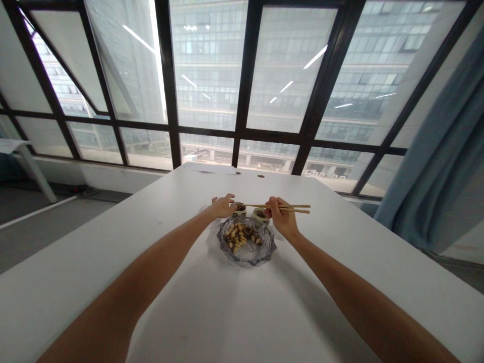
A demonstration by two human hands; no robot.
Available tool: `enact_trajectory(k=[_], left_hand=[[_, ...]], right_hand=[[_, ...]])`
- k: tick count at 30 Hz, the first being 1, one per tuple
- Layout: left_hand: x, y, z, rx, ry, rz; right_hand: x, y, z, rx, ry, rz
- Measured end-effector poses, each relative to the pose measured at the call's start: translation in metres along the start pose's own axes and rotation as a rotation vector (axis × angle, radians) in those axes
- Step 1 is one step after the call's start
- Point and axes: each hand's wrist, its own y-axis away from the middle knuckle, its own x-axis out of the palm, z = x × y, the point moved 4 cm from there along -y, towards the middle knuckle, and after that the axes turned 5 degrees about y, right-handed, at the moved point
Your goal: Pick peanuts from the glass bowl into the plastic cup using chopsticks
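Note:
A clear glass dish (247, 254) of mixed nuts and seeds sits on the white table (234, 307). Just behind it stand two small pale cups, the left cup (239, 210) and the right cup (259, 215). My right hand (282, 218) is closed round a pair of wooden chopsticks (298, 207), whose tips reach left over the left cup. My left hand (223, 205) rests against that cup's left side with its fingers curled on it.
A sheet of paper (209, 168) and a small round object (260, 176) lie at the table's far edge. Large black-framed windows (242, 75) fill the background. A blue curtain (446, 151) hangs at the right. Another white table (15, 148) stands at far left.

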Motion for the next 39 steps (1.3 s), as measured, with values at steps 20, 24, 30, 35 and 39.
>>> enact_trajectory(k=[20, 24, 30, 35, 39], left_hand=[[-0.008, 0.069, 0.074, -0.14, 0.178, -0.267], [-0.007, 0.069, 0.074, -0.146, 0.156, -0.242], [-0.007, 0.069, 0.074, -0.118, 0.153, -0.249], [-0.008, 0.07, 0.074, -0.12, 0.159, -0.239], [-0.007, 0.07, 0.074, -0.128, 0.171, -0.227]], right_hand=[[-0.015, 0.044, 0.01, -0.005, 0.123, 0.261], [-0.02, 0.041, 0.011, 0.013, 0.082, 0.184], [-0.031, 0.033, 0.031, -0.025, 0.228, 0.249], [-0.04, 0.028, 0.044, -0.052, 0.359, 0.394], [-0.044, 0.026, 0.046, -0.067, 0.433, 0.497]])
